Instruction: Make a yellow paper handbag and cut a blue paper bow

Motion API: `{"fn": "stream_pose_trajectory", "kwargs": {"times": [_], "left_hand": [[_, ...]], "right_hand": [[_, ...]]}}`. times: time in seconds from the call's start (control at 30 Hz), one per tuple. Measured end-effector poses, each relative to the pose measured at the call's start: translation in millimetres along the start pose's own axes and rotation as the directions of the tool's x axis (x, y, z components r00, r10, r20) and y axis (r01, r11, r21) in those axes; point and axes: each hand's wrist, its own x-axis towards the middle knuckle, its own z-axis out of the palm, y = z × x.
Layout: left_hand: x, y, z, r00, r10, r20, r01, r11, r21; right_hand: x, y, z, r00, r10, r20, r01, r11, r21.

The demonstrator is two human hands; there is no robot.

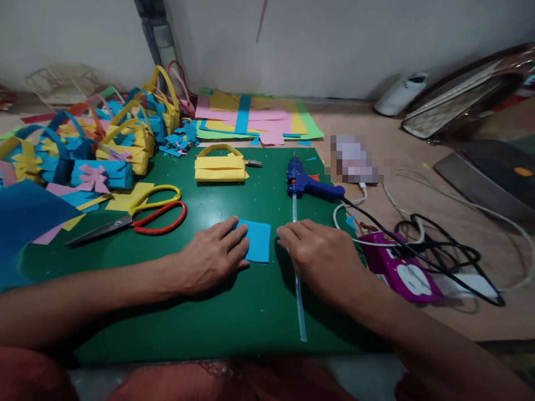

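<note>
A person's left hand (pixel 213 253) lies flat on a small blue paper square (pixel 258 240) near the middle of a green cutting mat (pixel 234 323), fingers extended and pressing its left edge rather than gripping it. The right hand (pixel 321 259) rests palm down just right of the square, fingers loosely spread and holding nothing, fingertips just short of the paper's right edge. That hand lies over a clear glue stick (pixel 299 303) running back to a blue glue gun (pixel 307 182) further up the mat.

The risks sit close by. The gun's black cable (pixel 434 245) trails right toward a purple power strip (pixel 399 270), and if the gun is hot, its nozzle end near the far edge could scorch the scraps about it or burn a finger. A wrist shifting on the stick could tug the gun. Red-and-yellow scissors (pixel 137 217) lie to the left with blades seemingly parted. Finished paper baskets (pixel 121 145) crowd the far left, and a yellow one (pixel 220 165) stands alone mid-mat.

No brand, label or writing is legible; one item right of the gun is blurred out.
</note>
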Motion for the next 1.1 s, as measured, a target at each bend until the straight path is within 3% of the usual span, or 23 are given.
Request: {"fn": "stream_pose_trajectory", "kwargs": {"times": [0.27, 0.5, 0.77, 1.1], "left_hand": [[5, 1, -5, 0.996, -0.029, 0.082, 0.035, 0.997, -0.073], [8, 2, -10, 0.987, -0.092, 0.132, 0.104, 0.991, -0.085], [5, -2, -7, 0.993, -0.085, 0.084, 0.093, 0.99, -0.103], [7, -5, -9, 0.988, -0.106, 0.109, 0.123, 0.98, -0.158]], "right_hand": [[2, 1, -2, 0.984, 0.001, 0.179, -0.035, 0.982, 0.184], [2, -5, 1, 0.992, 0.026, 0.126, -0.048, 0.982, 0.181], [2, -3, 5, 0.992, 0.027, 0.122, -0.047, 0.985, 0.166], [13, 10, 9, 0.978, 0.155, 0.138, -0.19, 0.939, 0.288]]}}
